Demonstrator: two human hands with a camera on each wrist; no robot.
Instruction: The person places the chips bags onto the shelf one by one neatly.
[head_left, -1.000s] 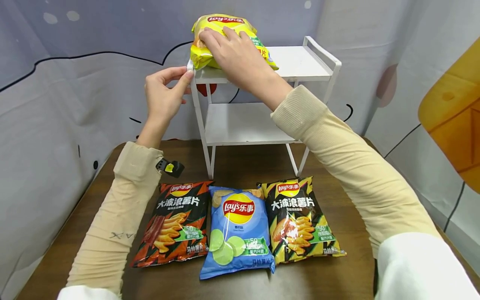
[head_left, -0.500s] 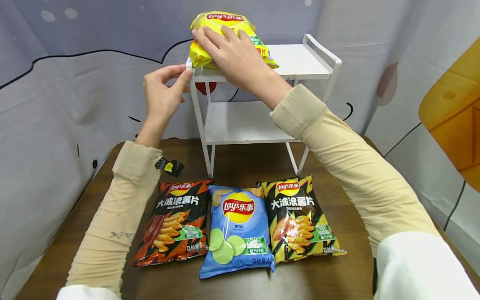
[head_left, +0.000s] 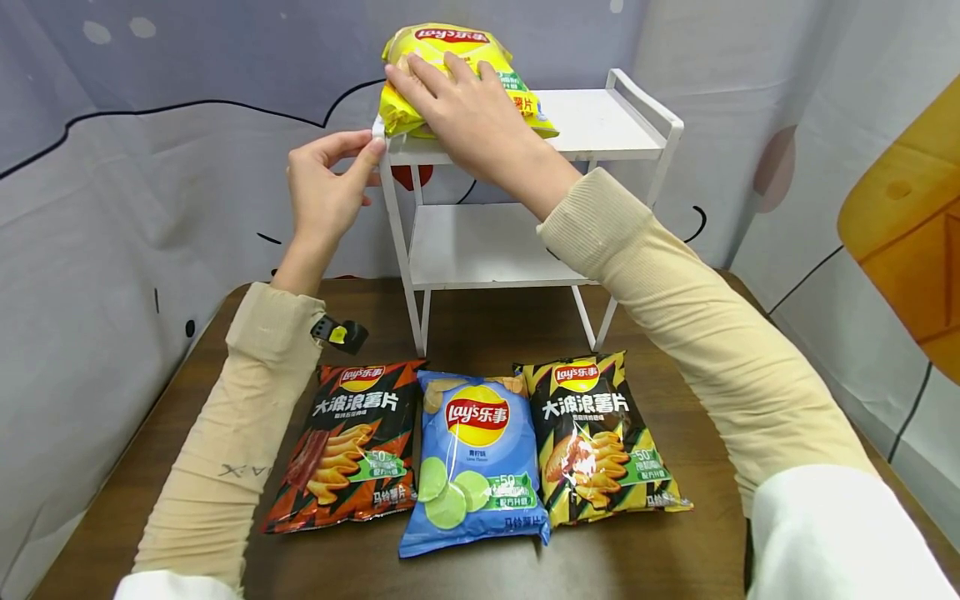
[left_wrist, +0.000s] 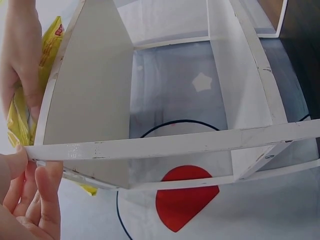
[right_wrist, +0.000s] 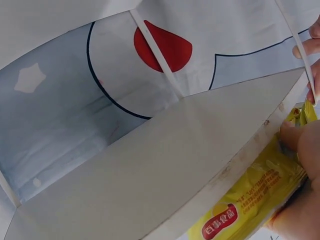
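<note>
A yellow Lay's chip bag [head_left: 408,42] lies at the left end of the white rack's top shelf [head_left: 592,117]. My right hand [head_left: 483,117] rests on it with fingers spread over its front and top. The right wrist view shows the thumb against the yellow bag [right_wrist: 250,195] beside the shelf edge; the other fingers are hidden there. My left hand [head_left: 326,183] pinches the rack's left front corner post [head_left: 378,129] between thumb and fingers. In the left wrist view, the left hand [left_wrist: 30,195] holds the end of this white post [left_wrist: 150,146].
On the brown table [head_left: 637,562], a red-black chip bag [head_left: 348,450], a blue lime bag [head_left: 480,467] and a black-yellow bag [head_left: 600,442] lie side by side before the rack. A lower shelf [head_left: 487,246] sits below. Printed cloth [head_left: 187,183] hangs behind.
My right hand's leftmost finger has spread further left over the yellow chip bag. The left hand keeps its pinch on the post, and the bags on the table have not moved.
</note>
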